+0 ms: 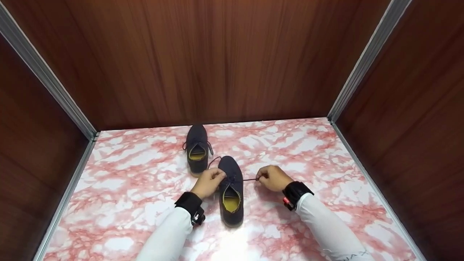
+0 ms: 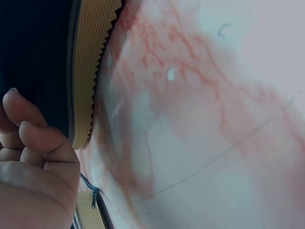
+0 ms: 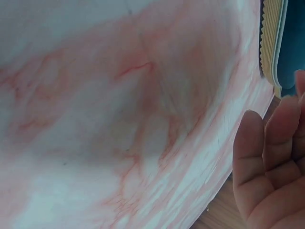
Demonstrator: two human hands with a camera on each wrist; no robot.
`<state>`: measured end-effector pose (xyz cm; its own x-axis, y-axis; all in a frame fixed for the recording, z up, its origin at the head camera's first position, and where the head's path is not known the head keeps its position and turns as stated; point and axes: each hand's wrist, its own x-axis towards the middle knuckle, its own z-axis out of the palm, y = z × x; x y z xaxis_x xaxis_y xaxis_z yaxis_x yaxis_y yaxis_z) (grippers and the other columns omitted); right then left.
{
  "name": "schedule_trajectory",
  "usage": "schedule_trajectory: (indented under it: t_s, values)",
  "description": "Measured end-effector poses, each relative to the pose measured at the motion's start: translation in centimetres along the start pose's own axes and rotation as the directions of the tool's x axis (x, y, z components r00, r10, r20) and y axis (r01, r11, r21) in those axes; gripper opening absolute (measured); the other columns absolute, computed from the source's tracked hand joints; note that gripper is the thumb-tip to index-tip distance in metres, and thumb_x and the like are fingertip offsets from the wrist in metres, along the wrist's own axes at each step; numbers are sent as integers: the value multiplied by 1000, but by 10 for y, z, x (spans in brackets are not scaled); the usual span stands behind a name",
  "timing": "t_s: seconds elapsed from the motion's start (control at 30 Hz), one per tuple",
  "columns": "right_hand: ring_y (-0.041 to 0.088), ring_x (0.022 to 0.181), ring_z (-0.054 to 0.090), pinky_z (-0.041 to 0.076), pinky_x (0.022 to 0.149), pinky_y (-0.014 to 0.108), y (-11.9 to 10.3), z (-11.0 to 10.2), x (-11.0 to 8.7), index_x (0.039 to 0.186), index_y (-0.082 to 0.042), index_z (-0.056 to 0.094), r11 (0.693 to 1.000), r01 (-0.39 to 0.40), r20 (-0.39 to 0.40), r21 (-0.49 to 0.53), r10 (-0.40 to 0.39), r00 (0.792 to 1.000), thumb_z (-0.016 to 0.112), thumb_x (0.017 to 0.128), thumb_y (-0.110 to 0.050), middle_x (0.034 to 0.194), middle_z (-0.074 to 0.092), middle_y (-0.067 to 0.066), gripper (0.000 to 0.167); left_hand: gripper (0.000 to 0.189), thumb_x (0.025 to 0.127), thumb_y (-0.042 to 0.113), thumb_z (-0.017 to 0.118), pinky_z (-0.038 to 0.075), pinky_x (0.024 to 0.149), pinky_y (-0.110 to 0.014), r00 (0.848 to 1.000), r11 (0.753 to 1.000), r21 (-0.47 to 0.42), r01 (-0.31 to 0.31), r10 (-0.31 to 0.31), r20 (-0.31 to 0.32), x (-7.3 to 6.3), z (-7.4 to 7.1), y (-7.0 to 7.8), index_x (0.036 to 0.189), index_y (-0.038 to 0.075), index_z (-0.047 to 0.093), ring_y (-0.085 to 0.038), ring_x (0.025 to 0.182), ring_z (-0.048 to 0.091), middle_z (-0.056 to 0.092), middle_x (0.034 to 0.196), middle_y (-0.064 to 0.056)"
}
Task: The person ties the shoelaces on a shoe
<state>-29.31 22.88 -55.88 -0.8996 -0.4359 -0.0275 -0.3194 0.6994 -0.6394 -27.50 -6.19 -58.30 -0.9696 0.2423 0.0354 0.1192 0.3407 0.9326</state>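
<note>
White sleeves (image 1: 163, 237) run off the bottom edge below the left hand (image 1: 207, 184), which pinches a lace at the centre with its fingertips hiding the exact grip, and the right hand (image 1: 275, 178), right of centre, which pinches a taut lace (image 1: 249, 179). Between them sits the near shoe (image 1: 232, 216), cropped in both wrist views; up and left stands the far shoe (image 1: 197, 132), on a red-and-white marbled surface (image 1: 127, 203) backed by wood-grain panels (image 1: 224, 61), cut off above.

Perhaps a booth (image 1: 398, 108), wood-grain walls (image 1: 224, 61)
</note>
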Motion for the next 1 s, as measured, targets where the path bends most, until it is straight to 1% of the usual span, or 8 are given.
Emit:
schedule_trajectory:
  t_s: [0.13,0.3,0.47,0.57,0.67,0.8,0.87,1.0]
  values:
    - [2,68,55,45,66,19,5,-3,-3,89,-6,77,996,31,-14,79,-30,999,71,95,-10,78,73,0,9,19,105,17,61,44,58,-20,1000,1000,8,-14,14,-6,-1,0,0,98,2,71,-6,56,49,51,67,8]
    - [0,65,54,44,61,17,11,-5,-5,88,-8,80,980,33,-55,197,-23,998,79,94,-21,77,72,2,14,19,104,15,61,44,56,-19,1000,999,-32,-24,24,1,-2,0,0,96,-1,68,-5,56,48,50,65,9]
    - [4,74,68,61,69,26,7,-6,-4,108,-4,81,927,-43,-83,373,79,993,78,95,-19,96,80,16,21,14,100,10,65,48,59,-20,1000,998,-66,-15,14,-15,-1,1,-2,101,-3,69,-7,62,53,57,77,2]
    - [8,76,73,65,75,34,2,-6,-2,114,-1,79,883,-55,-105,467,117,988,76,96,-19,100,81,12,26,15,95,6,65,49,61,-20,999,997,-78,-19,17,-30,-2,0,-2,106,-3,69,-8,67,55,63,91,-6]
    - [8,75,73,65,75,31,-3,-5,-1,117,5,75,795,-42,-128,606,150,980,76,96,-15,96,81,3,29,19,91,4,65,48,63,-18,998,995,-92,-37,33,-47,-3,-2,-1,109,-3,70,-8,68,55,65,102,-14]
    - [8,76,72,63,76,26,-12,-3,2,118,12,69,601,2,-143,799,187,972,71,98,-8,93,78,-4,29,25,92,5,68,45,60,-17,996,991,-119,-60,52,-73,-2,-2,2,116,-1,71,-8,66,54,66,111,-20]
    - [10,79,72,63,77,27,-16,-2,4,114,9,69,517,27,-141,856,183,973,66,101,-7,94,77,-3,21,26,92,6,69,44,59,-17,994,989,-128,-74,62,-96,-1,-2,4,118,0,71,-8,67,53,68,115,-21]
    - [15,89,76,64,84,32,-25,-1,6,104,-5,69,401,56,-119,914,133,984,60,106,-11,101,79,5,11,25,93,6,70,50,68,-19,988,985,-144,-99,79,-136,-1,-1,8,117,0,71,-12,80,62,71,119,-21]
